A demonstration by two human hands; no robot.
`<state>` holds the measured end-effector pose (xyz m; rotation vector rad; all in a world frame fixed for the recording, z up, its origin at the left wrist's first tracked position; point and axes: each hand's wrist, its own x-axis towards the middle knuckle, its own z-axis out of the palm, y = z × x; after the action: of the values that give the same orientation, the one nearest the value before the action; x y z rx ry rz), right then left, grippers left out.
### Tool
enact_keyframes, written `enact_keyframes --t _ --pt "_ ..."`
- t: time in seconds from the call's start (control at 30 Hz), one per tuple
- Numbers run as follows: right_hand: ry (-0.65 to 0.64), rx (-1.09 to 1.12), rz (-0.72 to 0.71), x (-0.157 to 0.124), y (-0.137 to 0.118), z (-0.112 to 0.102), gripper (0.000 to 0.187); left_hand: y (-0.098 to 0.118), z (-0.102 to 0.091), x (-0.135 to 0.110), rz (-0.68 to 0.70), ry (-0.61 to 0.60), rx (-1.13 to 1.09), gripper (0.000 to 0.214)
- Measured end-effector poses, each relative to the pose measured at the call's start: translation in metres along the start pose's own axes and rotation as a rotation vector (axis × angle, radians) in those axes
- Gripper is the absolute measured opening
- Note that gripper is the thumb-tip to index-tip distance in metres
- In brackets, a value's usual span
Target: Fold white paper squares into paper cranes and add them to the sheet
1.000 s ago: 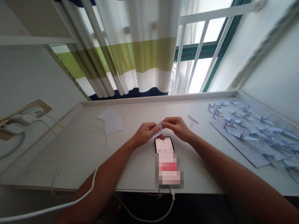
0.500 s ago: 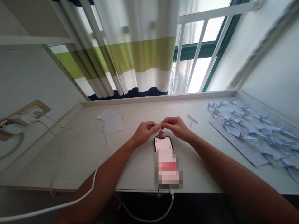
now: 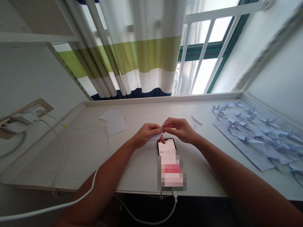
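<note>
A small piece of folded white paper is held just above the top end of a phone. My left hand is closed on it, with the thumb along its upper edge and a few fingertips showing below. My right hand pinches at the paper's right corner, thumb and forefinger meeting the left thumb tip. Most of the fold is hidden by the fingers. The phone lies face up on the white desk, showing a running timer, its lower part blurred out.
Square white paper sheets lie to the left. Many folded paper cranes cover the right side, some on a printed sheet. A paper scrap sits beyond my right hand. A white cable crosses the left side.
The paper has turned from pointing upward to lying lower and flatter under my left thumb. My right fingers have shifted along its edge. The view has tilted slightly.
</note>
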<state>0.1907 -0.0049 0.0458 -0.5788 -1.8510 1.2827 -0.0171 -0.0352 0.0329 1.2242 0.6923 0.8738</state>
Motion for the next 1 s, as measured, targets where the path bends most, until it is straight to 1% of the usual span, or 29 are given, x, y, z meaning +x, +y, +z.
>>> enact_keyframes --t 0.07,0.17,0.3,0.37,0.47,0.53,0.63,0.7,0.87,1.0 --pt "-0.03 -0.043 0.0 0.0 -0.001 -0.001 0.022 0.001 -0.003 -0.001 -0.034 -0.034 0.014 0.028" --pt "-0.069 -0.095 0.05 -0.001 0.0 -0.001 0.023 0.002 -0.007 -0.002 -0.08 -0.057 0.054 0.028" --pt "-0.042 -0.156 0.143 0.0 0.003 0.001 0.022 0.002 -0.01 -0.002 -0.09 -0.036 0.137 0.03" --pt "-0.007 -0.135 0.161 0.0 0.005 0.0 0.021 0.002 -0.011 -0.002 -0.084 -0.017 0.166 0.031" --pt "0.034 -0.047 0.163 0.0 0.007 -0.003 0.023 0.003 -0.012 -0.001 -0.062 0.008 0.183 0.032" --pt "0.003 -0.013 0.156 0.0 0.007 -0.004 0.023 0.004 -0.012 -0.002 -0.05 0.014 0.185 0.031" --pt "-0.065 -0.037 0.136 0.0 0.004 -0.005 0.022 0.006 -0.012 -0.002 -0.054 0.003 0.177 0.03" --pt "-0.079 -0.066 0.12 -0.001 0.002 -0.004 0.023 0.006 -0.012 -0.003 -0.061 -0.006 0.16 0.03" --pt "-0.062 -0.102 0.089 -0.001 0.003 -0.002 0.021 0.003 -0.01 -0.002 -0.056 -0.001 0.116 0.03" --pt "-0.056 -0.115 0.118 -0.001 0.004 -0.002 0.024 0.0 -0.009 -0.002 -0.038 0.01 0.109 0.031"
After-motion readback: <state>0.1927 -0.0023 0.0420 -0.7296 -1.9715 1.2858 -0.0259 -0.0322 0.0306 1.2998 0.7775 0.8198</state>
